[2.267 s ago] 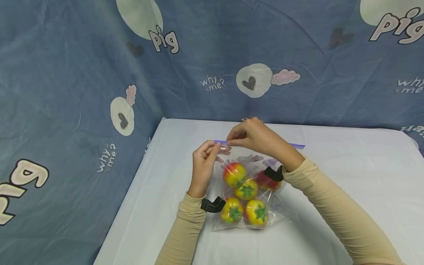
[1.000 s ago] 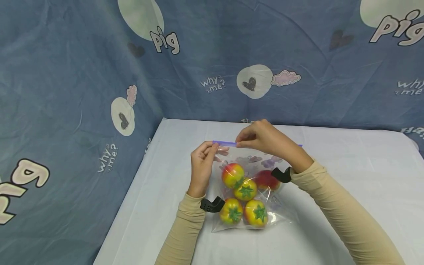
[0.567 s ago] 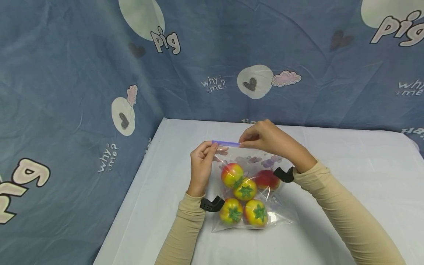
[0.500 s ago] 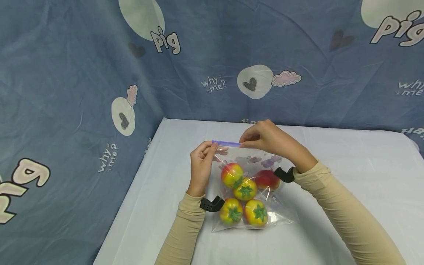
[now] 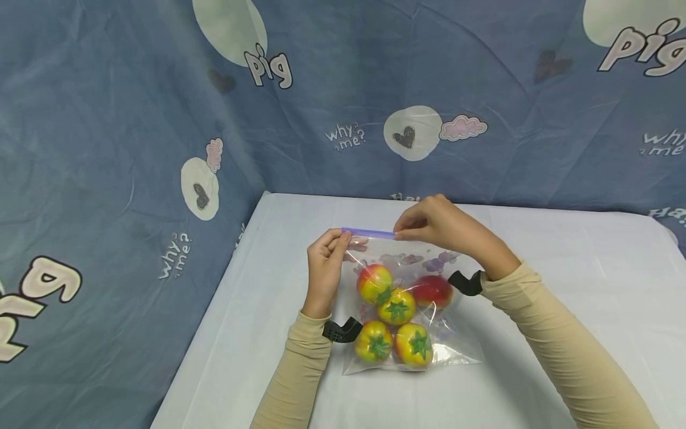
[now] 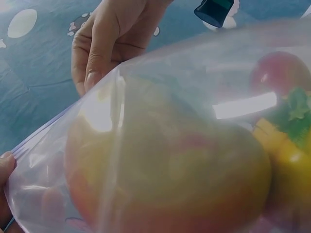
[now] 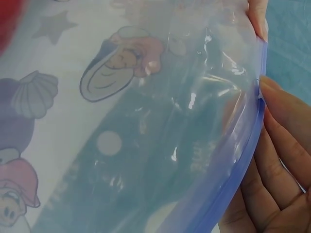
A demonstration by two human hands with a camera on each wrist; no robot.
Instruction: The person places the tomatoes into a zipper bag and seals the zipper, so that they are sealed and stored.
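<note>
A clear zip-lock bag (image 5: 455, 351) with cartoon prints stands between the hands, its purple zip strip (image 5: 370, 233) along the top. Inside are several yellow-and-red fruits (image 5: 414, 344) with green leafy caps, plus a redder fruit (image 5: 432, 291) at the right. My left hand (image 5: 324, 268) pinches the bag's upper left corner between thumb and fingers. Partway along the strip, my right hand (image 5: 445, 226) pinches the zip with thumb and index finger; the right wrist view shows that thumb (image 7: 279, 99) against the strip. The right end of the strip is hidden behind the right hand.
A white-covered table (image 5: 579, 286) lies under the bag. Blue printed cloth (image 5: 321, 77) rises behind the table and on its left. Black wrist bands (image 5: 343, 330) sit close to the bag on both sides.
My right hand has slid to the right along the purple zip strip, so more of the strip shows between the hands. The left hand has stayed nearly still at its corner.
</note>
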